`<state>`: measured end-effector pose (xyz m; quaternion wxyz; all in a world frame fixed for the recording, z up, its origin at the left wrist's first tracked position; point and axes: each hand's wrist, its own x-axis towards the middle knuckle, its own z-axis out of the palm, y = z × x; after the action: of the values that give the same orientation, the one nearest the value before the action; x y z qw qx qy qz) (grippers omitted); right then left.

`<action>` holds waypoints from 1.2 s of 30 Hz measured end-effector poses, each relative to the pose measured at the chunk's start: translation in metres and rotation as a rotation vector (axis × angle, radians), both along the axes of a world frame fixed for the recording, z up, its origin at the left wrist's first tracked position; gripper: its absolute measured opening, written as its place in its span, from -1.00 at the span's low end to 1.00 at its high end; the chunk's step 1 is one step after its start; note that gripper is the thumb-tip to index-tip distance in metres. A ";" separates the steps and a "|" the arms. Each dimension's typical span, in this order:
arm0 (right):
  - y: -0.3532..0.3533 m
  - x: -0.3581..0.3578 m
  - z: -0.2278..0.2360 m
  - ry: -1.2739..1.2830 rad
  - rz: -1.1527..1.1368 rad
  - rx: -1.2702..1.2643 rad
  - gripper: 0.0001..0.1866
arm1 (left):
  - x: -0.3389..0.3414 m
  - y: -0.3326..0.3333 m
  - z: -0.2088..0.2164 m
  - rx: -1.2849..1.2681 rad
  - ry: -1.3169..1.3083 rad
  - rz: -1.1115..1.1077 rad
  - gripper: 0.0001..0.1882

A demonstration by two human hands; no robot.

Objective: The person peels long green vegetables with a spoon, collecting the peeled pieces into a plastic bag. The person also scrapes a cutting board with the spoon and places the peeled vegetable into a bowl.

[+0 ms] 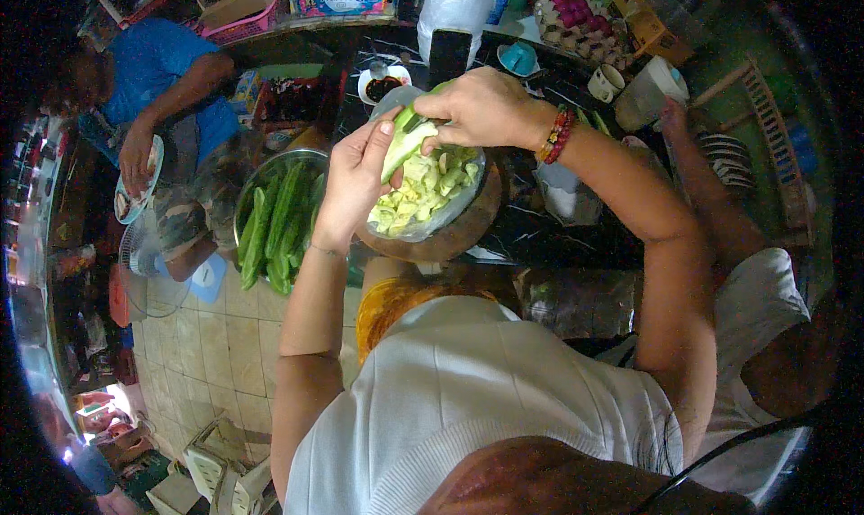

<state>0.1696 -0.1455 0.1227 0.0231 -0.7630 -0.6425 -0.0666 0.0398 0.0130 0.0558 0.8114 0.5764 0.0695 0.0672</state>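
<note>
A partly peeled green gourd [407, 151], pale where the skin is off, is held above a bowl. My left hand [355, 166] is closed round its lower part. At its upper end, the fingers of my right hand [486, 108] are pinched on it; whether they also hold a blade is hidden. Under my hands, pale green chopped pieces [423, 195] lie in a bowl lined with clear plastic [441, 222]. The bowl rests on a round wooden board [486, 211]. Left of it, long green gourds [277, 218] fill a metal basin [248, 177].
On the black counter [517, 236] are a saucer of dark sauce [382, 85], a phone [449, 54], a teal cup [518, 58] and a mug [606, 82]. A person in blue [166, 60] holds a plate at left. Another person's arm [711, 177] reaches in at right.
</note>
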 end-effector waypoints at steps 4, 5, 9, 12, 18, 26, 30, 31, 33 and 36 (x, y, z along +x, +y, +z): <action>0.000 0.002 -0.015 0.002 -0.018 0.100 -0.55 | 0.001 -0.002 0.004 0.008 0.024 0.051 -0.61; 0.000 0.003 -0.019 -0.004 -0.011 0.137 -0.55 | 0.002 0.001 0.001 0.031 0.025 0.018 -0.60; 0.009 -0.003 -0.022 0.086 -0.015 0.045 -0.51 | 0.009 0.019 -0.014 0.051 0.006 -0.079 -0.57; 0.010 0.000 -0.008 0.096 0.084 0.044 -0.51 | 0.006 0.022 -0.008 0.067 -0.027 -0.127 -0.56; 0.011 -0.011 -0.001 -0.027 -0.024 -0.013 -0.58 | 0.007 0.020 -0.008 0.007 -0.057 -0.078 -0.58; 0.003 -0.004 -0.052 -0.165 -0.024 0.327 -0.76 | 0.017 0.008 -0.017 -0.042 0.014 0.094 -0.57; 0.003 -0.007 -0.058 -0.199 -0.045 0.358 -0.88 | 0.018 0.013 -0.020 -0.104 0.038 0.073 -0.59; 0.003 -0.008 -0.058 -0.188 -0.039 0.367 -0.88 | 0.018 0.017 -0.024 -0.118 0.039 0.049 -0.60; 0.004 -0.007 -0.061 -0.168 -0.030 0.383 -0.88 | 0.018 0.020 -0.025 -0.156 0.067 0.036 -0.60; 0.004 -0.004 -0.064 -0.223 -0.010 0.431 -0.87 | 0.019 0.018 -0.024 -0.220 0.116 0.066 -0.60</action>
<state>0.1658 -0.1419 0.0583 0.1141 -0.7317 -0.6081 -0.2861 0.0592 0.0314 0.0315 0.8616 0.4843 0.1423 0.0525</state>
